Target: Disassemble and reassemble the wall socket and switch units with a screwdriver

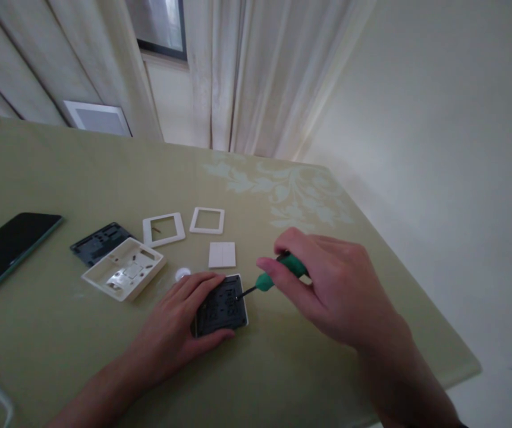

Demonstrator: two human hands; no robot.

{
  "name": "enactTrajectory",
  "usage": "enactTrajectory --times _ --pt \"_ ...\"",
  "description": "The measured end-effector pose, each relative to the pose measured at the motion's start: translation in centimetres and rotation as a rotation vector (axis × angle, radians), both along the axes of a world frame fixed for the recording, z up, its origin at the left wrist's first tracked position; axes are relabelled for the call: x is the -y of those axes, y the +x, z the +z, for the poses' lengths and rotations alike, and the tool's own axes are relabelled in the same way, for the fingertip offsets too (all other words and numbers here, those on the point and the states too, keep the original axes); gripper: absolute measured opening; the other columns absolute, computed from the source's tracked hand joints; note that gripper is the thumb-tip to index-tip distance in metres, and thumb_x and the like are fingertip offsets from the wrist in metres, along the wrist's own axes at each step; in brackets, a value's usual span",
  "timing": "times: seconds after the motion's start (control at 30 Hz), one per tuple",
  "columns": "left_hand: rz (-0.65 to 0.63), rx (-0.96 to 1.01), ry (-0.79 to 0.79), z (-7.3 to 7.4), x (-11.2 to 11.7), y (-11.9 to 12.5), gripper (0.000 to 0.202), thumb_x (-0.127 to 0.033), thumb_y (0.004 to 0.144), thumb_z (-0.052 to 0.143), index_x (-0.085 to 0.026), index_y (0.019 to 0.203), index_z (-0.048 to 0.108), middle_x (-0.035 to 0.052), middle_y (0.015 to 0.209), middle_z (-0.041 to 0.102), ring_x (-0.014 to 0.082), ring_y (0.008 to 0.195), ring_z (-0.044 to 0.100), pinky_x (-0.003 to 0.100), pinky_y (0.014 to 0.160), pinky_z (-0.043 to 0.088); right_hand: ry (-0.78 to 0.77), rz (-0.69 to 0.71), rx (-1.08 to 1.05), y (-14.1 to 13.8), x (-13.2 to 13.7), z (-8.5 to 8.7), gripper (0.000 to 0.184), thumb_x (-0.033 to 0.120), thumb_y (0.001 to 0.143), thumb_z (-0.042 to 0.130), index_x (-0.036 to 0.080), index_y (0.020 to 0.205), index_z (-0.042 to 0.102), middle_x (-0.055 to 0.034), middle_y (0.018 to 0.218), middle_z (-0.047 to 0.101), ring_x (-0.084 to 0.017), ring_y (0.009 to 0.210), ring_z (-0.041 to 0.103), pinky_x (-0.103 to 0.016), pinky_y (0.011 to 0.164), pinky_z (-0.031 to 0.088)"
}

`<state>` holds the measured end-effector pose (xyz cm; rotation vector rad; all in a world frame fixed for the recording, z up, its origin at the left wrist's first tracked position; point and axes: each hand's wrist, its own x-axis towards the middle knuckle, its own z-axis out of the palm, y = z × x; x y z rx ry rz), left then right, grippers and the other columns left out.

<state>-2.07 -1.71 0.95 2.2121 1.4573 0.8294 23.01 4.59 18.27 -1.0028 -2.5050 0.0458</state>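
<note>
A green screwdriver (264,282) is gripped in the right hand (333,288), its long axis slanted down leftward, its lower end apparently set on a black panel (220,309). The panel, left of the right hand, is held on the worktop (282,380) between thumb and fingers of the nearer left hand (178,324).

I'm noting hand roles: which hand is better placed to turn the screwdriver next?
Probably the right hand: it grips the screwdriver, tip at the dark plate, while the left hand holds that plate.
</note>
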Motion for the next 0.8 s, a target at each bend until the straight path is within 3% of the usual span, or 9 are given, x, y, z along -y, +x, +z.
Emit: enactTrajectory --times 0.1,0.17,0.23,0.3,0.43,0.6,0.67,0.73,0.8 --pt "-0.010 0.026 0.013 0.07 0.01 0.05 0.071 -0.048 0.091 0.084 -0.033 0.153 0.054 0.0092 0.147 0.069 0.0352 0.131 0.069 0.052 0.110 0.061 -0.048 0.230 -0.019 -0.25 0.73 0.10 0.012 0.026 0.103 0.057 0.020 0.102 0.067 -0.0038 0.088 0.072 -0.019 0.080 0.064 -0.030 0.070 0.044" --pt "-0.006 0.027 0.007 0.15 -0.03 0.09 0.070 -0.047 0.091 0.083 -0.033 0.154 0.055 0.0091 0.148 0.068 0.0349 0.131 0.069 0.051 0.110 0.061 -0.039 0.147 -0.019 -0.21 0.81 0.09 0.012 0.029 0.098 0.061 0.020 0.102 0.067 -0.0036 0.085 0.072 -0.019 0.077 0.064 -0.030 0.067 0.043" --pt "0.005 0.012 0.001 0.20 -0.05 0.12 0.071 -0.047 0.091 0.084 -0.034 0.154 0.054 0.0092 0.150 0.067 0.0353 0.133 0.068 0.051 0.110 0.061 -0.022 -0.035 -0.027 0.02 0.48 0.04 0.019 0.038 0.101 0.063 0.020 0.095 0.064 -0.0009 0.073 0.068 -0.016 0.064 0.060 -0.029 0.061 0.038" --pt "0.007 0.000 0.009 0.21 -0.04 0.12 0.073 -0.050 0.090 0.085 -0.034 0.154 0.053 0.0095 0.150 0.067 0.0359 0.133 0.068 0.052 0.110 0.061 -0.036 -0.084 -0.037 0.24 0.13 0.04 0.024 0.038 0.107 0.059 0.021 0.090 0.062 0.0003 0.069 0.067 -0.014 0.059 0.058 -0.028 0.059 0.037" --pt "-0.009 -0.004 0.018 0.14 0.00 0.05 0.072 -0.050 0.092 0.083 -0.034 0.154 0.051 0.0099 0.149 0.067 0.0355 0.132 0.069 0.052 0.109 0.062 -0.088 0.174 -0.050 0.22 0.33 0.11 0.011 0.026 0.101 0.057 0.020 0.104 0.066 -0.0060 0.090 0.073 -0.020 0.085 0.067 -0.030 0.072 0.047" --pt "-0.006 -0.019 0.011 -0.03 0.05 0.01 0.075 -0.051 0.092 0.084 -0.035 0.156 0.049 0.0097 0.153 0.065 0.0360 0.136 0.067 0.054 0.112 0.059 0.007 -0.113 -0.024 0.21 0.27 -0.12 0.025 0.041 0.107 0.060 0.020 0.093 0.063 0.0014 0.065 0.062 -0.015 0.055 0.055 -0.029 0.056 0.034" --pt "-0.007 -0.017 0.013 -0.08 0.03 0.03 0.075 -0.052 0.092 0.084 -0.034 0.156 0.050 0.0097 0.152 0.066 0.0359 0.136 0.067 0.053 0.112 0.059 -0.028 -0.033 -0.032 0.25 0.26 -0.02 0.023 0.033 0.109 0.056 0.019 0.093 0.064 0.0004 0.070 0.064 -0.015 0.060 0.058 -0.029 0.060 0.038" --pt "-0.014 -0.008 0.009 -0.11 0.02 0.03 0.073 -0.051 0.093 0.083 -0.034 0.156 0.050 0.0100 0.151 0.066 0.0358 0.135 0.067 0.053 0.112 0.059 -0.072 0.160 -0.037 0.25 0.43 0.18 0.013 0.024 0.104 0.055 0.019 0.100 0.066 -0.0038 0.086 0.070 -0.018 0.079 0.065 -0.030 0.071 0.044" --pt "-0.019 -0.004 0.000 -0.13 0.03 0.01 0.072 -0.050 0.094 0.082 -0.034 0.156 0.049 0.0101 0.152 0.065 0.0356 0.135 0.067 0.053 0.113 0.059 -0.077 0.225 -0.030 0.27 0.50 0.31 0.013 0.024 0.100 0.059 0.018 0.107 0.067 -0.0055 0.094 0.072 -0.021 0.087 0.066 -0.031 0.074 0.046"
